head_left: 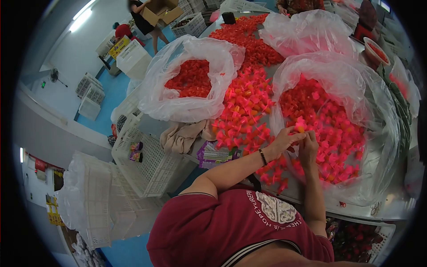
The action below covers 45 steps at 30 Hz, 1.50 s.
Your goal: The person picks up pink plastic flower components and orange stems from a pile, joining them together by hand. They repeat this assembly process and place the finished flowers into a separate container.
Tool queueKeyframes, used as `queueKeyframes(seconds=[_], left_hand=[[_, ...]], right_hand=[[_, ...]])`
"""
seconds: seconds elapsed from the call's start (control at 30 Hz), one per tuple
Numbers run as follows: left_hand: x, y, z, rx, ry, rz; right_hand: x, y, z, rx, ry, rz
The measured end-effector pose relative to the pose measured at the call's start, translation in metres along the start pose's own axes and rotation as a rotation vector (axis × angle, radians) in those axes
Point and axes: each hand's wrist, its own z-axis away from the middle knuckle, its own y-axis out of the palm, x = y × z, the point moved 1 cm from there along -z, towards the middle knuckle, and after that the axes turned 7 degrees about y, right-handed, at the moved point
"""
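- Our left hand (284,141) and right hand (308,147) pinch a pink piece (300,122) at the open plastic bag (379,104)
- We judge it light and bendy, best held at its orange part (301,129)

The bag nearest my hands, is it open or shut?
Open: the bag's mouth is spread wide, and pink pieces show inside it.

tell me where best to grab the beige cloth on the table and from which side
Pinch a raised fold near the middle of the beige cloth, probably from above and the picture's left: it lies crumpled, giving folds to pinch, while pink pieces crowd its right end.
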Motion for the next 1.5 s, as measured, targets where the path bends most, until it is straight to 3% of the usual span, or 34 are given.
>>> queueKeyframes(seconds=[0.33,0.6,0.83,1.0,1.2,1.3,1.5], left_hand=[[0.018,-0.01,-0.009,-0.109,0.063,0.005],[0.024,-0.018,-0.016,-0.221,0.136,-0.048],[0.04,-0.02,-0.016,-0.149,0.071,-0.011],[0.031,-0.021,-0.016,-0.097,0.098,-0.008],[0.02,-0.013,-0.014,-0.166,0.117,-0.231],[0.026,-0.015,-0.021,-0.267,0.222,-0.388],[0.036,-0.025,-0.032,-0.192,0.083,-0.548]], right_hand=[[0.009,0.001,0.001,0.078,-0.081,0.069],[0.004,0.002,0.0,0.147,-0.008,-0.001],[0.006,0.002,0.002,0.054,0.033,0.0],[0.005,0.002,0.0,0.126,0.048,-0.024],[-0.001,0.003,0.001,0.125,0.061,-0.021],[-0.001,0.004,0.001,0.118,0.051,-0.009],[-0.009,0.005,0.001,0.125,0.04,0.016]])
